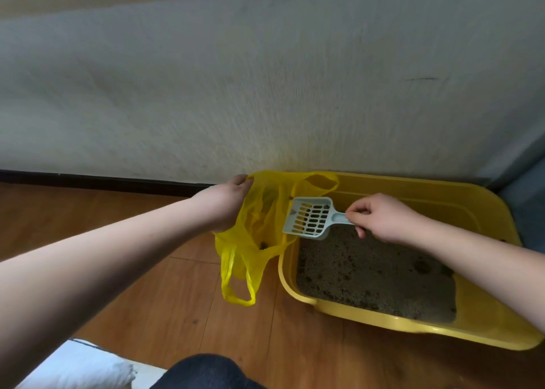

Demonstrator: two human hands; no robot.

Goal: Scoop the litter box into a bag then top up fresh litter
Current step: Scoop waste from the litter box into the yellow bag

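Scoop (309,219) handle pinched by right hand (380,219); left hand (224,203) grips bag (259,226).

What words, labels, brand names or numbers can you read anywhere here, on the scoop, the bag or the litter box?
None: no readable text shows.
Scoop: plain slotted plastic, no marking seen.
Yellow bag: no print visible.
Litter box: plain yellow rim, no label visible.
Wall: only a faint dark scuff, not writing.

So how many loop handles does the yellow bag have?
2. One handle sticks up at the back over the litter box; the other handle hangs down in front above the floor.
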